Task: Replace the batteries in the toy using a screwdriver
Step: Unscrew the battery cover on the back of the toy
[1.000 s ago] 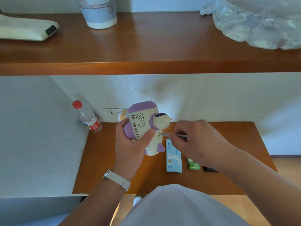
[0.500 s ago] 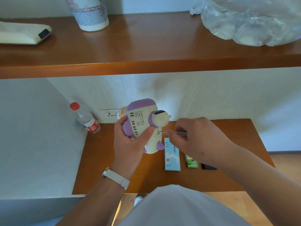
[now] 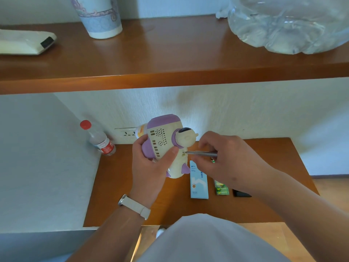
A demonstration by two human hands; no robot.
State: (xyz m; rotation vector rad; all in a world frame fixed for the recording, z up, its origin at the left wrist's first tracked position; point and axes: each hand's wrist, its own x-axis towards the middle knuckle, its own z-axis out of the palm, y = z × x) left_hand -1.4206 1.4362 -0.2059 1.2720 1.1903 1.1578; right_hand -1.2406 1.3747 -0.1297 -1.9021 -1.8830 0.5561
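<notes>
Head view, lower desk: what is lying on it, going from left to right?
Water bottle → blue box → green battery pack → small black object. Left out: the toy in the left hand and the screwdriver in the right hand, which are held up and overlap the box.

Bottle (image 3: 101,141) left of toy (image 3: 166,146), box (image 3: 198,181) right, batteries (image 3: 221,188) beyond

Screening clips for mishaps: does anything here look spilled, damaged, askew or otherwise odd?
Nothing stands out. The left hand grips the toy, and the right hand holds the screwdriver tip against it. The blue box and battery pack lie flat on the desk. The bottle in the corner looks tilted, perhaps only lens distortion.
</notes>
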